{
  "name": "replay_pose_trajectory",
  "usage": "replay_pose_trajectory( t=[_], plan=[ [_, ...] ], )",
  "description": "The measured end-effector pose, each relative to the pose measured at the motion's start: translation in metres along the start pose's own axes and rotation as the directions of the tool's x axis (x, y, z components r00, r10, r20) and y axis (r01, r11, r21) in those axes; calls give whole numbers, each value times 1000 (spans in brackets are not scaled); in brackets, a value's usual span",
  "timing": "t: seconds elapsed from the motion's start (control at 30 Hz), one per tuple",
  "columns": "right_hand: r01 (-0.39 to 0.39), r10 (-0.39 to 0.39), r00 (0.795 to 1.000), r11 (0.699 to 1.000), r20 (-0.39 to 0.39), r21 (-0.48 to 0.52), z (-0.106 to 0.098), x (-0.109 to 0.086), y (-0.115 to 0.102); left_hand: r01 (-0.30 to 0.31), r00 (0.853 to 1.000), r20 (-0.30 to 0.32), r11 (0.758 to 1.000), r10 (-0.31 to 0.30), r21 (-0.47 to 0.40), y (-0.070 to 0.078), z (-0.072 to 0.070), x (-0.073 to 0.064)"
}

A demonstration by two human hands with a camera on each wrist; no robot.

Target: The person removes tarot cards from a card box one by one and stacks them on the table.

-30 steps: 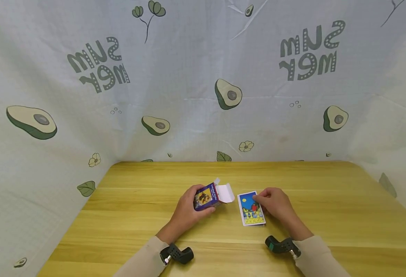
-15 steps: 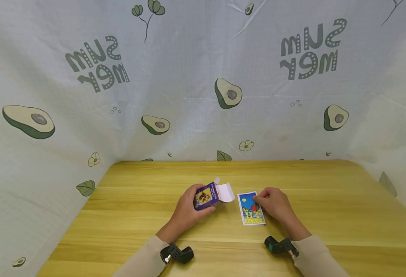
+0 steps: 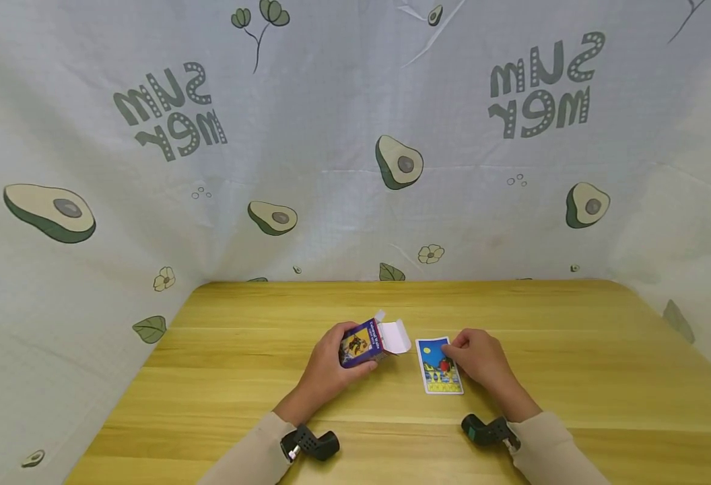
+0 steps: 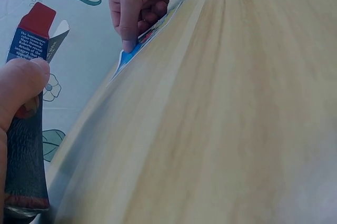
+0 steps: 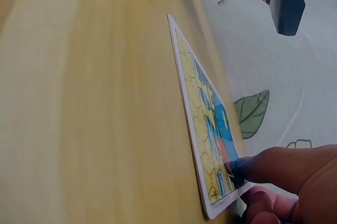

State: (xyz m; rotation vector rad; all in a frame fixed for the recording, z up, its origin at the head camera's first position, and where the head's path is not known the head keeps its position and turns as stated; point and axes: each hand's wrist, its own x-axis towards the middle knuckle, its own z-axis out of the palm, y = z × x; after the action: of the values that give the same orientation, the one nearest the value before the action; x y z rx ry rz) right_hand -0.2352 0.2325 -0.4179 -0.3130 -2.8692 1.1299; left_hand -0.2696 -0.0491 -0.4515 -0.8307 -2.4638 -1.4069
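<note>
On the left of the head view my left hand (image 3: 324, 372) grips a small purple tarot card box (image 3: 357, 345). Its top stands open, white flaps out toward the right. The left wrist view shows my thumb pressed along the dark side of the box (image 4: 25, 161). My right hand (image 3: 485, 362) pinches the upper right edge of a tarot card (image 3: 440, 372), thumb on the picture side and fingers curled at the edge. The card's picture has a blue sky and yellow cups, and its white border shows in the right wrist view, close over the wood.
A wooden table (image 3: 271, 431) lies under both hands. Behind it and at the sides hangs a pale cloth (image 3: 331, 101) printed with avocados, leaves and letters. Each wrist wears a black camera mount (image 3: 310, 444).
The edge of another card that peeked out below the top card no longer shows. My right hand has shifted slightly with the card; the left hand and box have stayed in place.
</note>
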Motion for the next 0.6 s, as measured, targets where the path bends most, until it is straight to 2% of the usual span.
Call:
replay_pose_trajectory(
  t=[0.6],
  plan=[
    [59, -62, 998, 996, -33, -70, 2, 0, 0, 13, 1000, -2, 1000, -13, 19, 5, -2, 0]
  ],
)
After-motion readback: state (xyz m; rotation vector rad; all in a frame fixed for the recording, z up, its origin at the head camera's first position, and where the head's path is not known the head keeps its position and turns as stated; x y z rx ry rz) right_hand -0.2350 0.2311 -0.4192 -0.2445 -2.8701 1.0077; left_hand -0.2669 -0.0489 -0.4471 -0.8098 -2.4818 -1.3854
